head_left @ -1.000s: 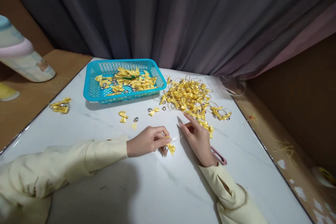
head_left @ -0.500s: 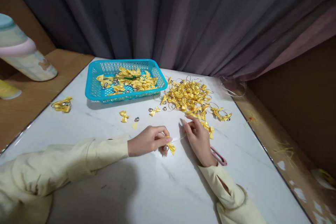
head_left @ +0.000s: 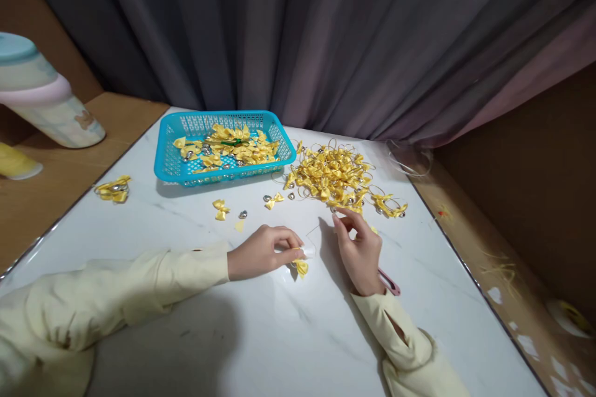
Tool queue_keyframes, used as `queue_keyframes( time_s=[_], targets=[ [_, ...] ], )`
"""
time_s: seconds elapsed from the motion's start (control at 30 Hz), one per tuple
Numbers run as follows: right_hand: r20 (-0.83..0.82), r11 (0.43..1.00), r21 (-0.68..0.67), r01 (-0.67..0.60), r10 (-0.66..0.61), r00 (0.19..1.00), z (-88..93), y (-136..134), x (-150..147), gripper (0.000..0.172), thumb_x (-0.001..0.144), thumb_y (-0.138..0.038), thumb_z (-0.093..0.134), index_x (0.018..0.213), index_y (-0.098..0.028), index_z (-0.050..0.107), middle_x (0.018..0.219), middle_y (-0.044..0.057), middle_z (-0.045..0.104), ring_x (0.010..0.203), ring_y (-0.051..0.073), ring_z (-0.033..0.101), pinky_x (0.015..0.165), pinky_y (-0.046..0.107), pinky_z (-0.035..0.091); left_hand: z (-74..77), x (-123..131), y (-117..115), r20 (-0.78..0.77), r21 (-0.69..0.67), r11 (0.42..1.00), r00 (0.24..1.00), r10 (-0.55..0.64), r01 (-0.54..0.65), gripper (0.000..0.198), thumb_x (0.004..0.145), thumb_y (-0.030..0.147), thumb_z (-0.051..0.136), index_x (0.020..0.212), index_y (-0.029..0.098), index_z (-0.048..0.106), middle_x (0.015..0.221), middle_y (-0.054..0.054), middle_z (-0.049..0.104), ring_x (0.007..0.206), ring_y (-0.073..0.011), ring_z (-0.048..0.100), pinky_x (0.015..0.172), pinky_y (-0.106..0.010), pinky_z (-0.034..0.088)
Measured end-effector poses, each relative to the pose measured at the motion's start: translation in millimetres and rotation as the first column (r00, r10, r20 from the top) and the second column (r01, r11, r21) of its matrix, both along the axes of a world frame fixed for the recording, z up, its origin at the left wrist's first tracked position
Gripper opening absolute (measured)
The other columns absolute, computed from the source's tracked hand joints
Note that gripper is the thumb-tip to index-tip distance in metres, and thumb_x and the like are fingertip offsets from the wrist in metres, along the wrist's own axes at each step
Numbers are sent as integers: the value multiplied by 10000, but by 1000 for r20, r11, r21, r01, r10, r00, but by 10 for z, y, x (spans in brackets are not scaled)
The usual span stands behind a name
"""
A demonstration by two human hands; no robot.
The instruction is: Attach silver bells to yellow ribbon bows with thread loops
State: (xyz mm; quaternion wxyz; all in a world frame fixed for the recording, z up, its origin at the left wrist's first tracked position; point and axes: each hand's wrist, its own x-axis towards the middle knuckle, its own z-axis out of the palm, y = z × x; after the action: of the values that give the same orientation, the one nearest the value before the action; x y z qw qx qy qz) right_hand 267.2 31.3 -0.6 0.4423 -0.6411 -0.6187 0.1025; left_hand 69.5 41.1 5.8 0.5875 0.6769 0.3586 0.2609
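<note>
My left hand [head_left: 270, 252] pinches a small yellow ribbon bow [head_left: 301, 268] between thumb and fingers, just above the white table. A thin thread [head_left: 313, 231] loops out beside those fingertips toward the right. My right hand [head_left: 361, 251] is raised to the right, thumb and forefinger tips brought close together; what they hold, if anything, is too small to make out. Partly behind its wrist lies a pink-handled tool [head_left: 390, 282]. Beyond both hands are a loose yellow bow [head_left: 221, 209], a silver heart-shaped bead [head_left: 243, 214] and another bow with bead [head_left: 274, 200].
A blue plastic basket [head_left: 161, 164] with bows and beads stands at the back. Beside it spreads a pile of yellow bows on loops [head_left: 330, 170]. A small bow bundle [head_left: 113, 188] lies left. A tumbler [head_left: 56, 108] and yellow spool [head_left: 18, 161] are further left.
My right hand has shifted slightly right, its fingertips away from the thread near the left hand. The bow in my left hand has turned, and its silver bead no longer shows.
</note>
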Motion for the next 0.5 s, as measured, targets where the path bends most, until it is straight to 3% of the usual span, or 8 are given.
queue_keyframes(
  time_s=[0.13, 0.27, 0.37, 0.47, 0.5],
  targets=[
    [-113, 985, 148, 88, -72, 991, 145, -1, 81, 156, 800, -276, 591, 883, -160, 653, 578, -25, 574, 498, 104, 518, 540, 236, 429, -66, 30, -10, -44, 169, 985, 998, 49, -41, 110, 785, 206, 589, 760, 137, 671, 959, -108, 655, 1000, -204, 596, 899, -300, 450],
    [-328, 918, 315, 241, -134, 935, 449, 40, 248, 206, 765, -292, 650, 914, -149, 651, 475, -58, 508, 390, 85, 449, 404, 212, 343, -69, 37, -18, -76, 178, 983, 995, 66, -52, 149, 803, 198, 563, 890, 140, 670, 1034, -108, 647, 984, -190, 602, 884, -304, 472],
    [-371, 901, 363, 237, -94, 924, 727, 86, 368, 196, 739, -286, 683, 876, -147, 664, 404, -85, 448, 321, 62, 373, 344, 202, 290, 76, -13, 71, -118, 264, 962, 987, 107, -73, 189, 821, 205, 552, 980, 152, 641, 1081, -95, 640, 1001, -184, 594, 888, -313, 470],
    [-312, 871, 454, 188, -42, 949, 1031, 134, 449, 163, 719, -236, 705, 844, -133, 685, 436, -62, 488, 322, 52, 391, 316, 198, 276, 328, -69, 278, -159, 484, 868, 965, 208, -108, 170, 853, 250, 542, 976, 172, 630, 1047, -71, 651, 1007, -193, 578, 899, -346, 447],
    [-312, 831, 520, 199, -32, 950, 1139, 143, 471, 158, 715, -222, 709, 840, -126, 689, 460, -48, 511, 330, 52, 402, 313, 198, 272, 409, -68, 361, -177, 558, 824, 956, 234, -98, 159, 867, 260, 528, 955, 174, 630, 1006, -64, 660, 960, -191, 591, 868, -346, 455]
  ],
)
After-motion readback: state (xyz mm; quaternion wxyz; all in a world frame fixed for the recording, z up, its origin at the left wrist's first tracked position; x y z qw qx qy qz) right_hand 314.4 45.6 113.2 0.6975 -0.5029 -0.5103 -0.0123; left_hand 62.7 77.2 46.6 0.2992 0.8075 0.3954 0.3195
